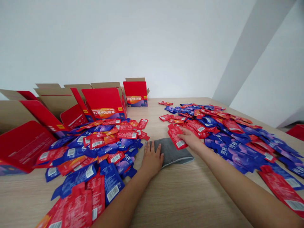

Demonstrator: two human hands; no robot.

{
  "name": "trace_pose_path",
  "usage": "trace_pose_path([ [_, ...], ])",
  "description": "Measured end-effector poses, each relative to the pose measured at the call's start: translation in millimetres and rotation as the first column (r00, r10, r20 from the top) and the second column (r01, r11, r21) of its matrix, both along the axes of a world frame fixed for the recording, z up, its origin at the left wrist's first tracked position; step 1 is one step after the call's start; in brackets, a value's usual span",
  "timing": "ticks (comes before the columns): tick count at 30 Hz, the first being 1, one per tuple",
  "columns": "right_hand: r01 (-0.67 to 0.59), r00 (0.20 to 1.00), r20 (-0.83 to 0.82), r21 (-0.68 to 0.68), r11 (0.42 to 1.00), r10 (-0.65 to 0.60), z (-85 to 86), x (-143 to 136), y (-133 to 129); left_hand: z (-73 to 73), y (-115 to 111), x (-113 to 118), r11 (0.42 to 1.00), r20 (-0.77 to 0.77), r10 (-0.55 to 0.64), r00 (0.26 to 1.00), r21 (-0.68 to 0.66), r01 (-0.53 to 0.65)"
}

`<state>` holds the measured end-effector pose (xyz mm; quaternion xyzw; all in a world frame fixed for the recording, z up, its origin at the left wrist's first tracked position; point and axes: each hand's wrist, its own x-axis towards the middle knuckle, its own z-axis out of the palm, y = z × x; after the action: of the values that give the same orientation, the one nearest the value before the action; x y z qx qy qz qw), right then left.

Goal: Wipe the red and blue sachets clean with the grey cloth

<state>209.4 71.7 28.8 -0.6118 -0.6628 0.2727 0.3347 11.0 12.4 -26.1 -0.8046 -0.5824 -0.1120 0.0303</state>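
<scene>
A grey cloth [173,152] lies on the wooden table between two piles of sachets. My left hand [152,157] rests flat on the cloth's left edge, fingers extended and holding nothing. Over the cloth's right part, my right hand [190,139] grips a red sachet [176,136] by its right side, with the barcode end toward me. The left pile of red and blue sachets [102,142] reaches close to my left hand. Behind and right of my right hand spreads the other pile of red and blue sachets [232,144].
Open red cardboard boxes [102,101] stand in a row at the left, behind the left pile. Another open red box [136,94] stands farther back near the white wall. A lone red sachet [165,103] lies at the table's back. Something red [296,130] shows at the far right.
</scene>
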Motion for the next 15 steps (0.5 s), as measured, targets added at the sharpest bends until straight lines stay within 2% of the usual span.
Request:
trace_pose_path([
  [2,-0.075,0.99,0.12,-0.007,0.997,0.075,-13.7,-6,-10,-1.5,1,1,1.0,-0.019,0.022,1.0,-0.006,-0.022],
  [4,-0.196,0.927,0.339,0.068,0.978,0.162,-31.4,-15,-21,-2.6,1,1,1.0,-0.034,0.028,0.999,-0.01,-0.028],
  [7,-0.417,0.724,0.642,0.114,0.902,0.254,-56.6,-25,-33,-2.7,1,2,1.0,-0.038,0.02,0.999,-0.016,-0.021],
  [9,-0.474,0.628,0.74,0.117,0.873,0.242,-67.4,-29,-34,-1.8,1,2,1.0,-0.034,0.014,0.999,-0.025,-0.015],
  [12,-0.514,0.557,0.803,0.133,0.847,0.212,-72.0,-31,-23,-0.2,1,2,0.999,-0.034,0.011,0.999,-0.04,-0.012],
  [15,-0.5,0.54,0.824,0.15,0.853,0.171,-67.4,-32,0,1.1,2,2,0.999,-0.044,0.01,0.999,-0.049,-0.012],
])
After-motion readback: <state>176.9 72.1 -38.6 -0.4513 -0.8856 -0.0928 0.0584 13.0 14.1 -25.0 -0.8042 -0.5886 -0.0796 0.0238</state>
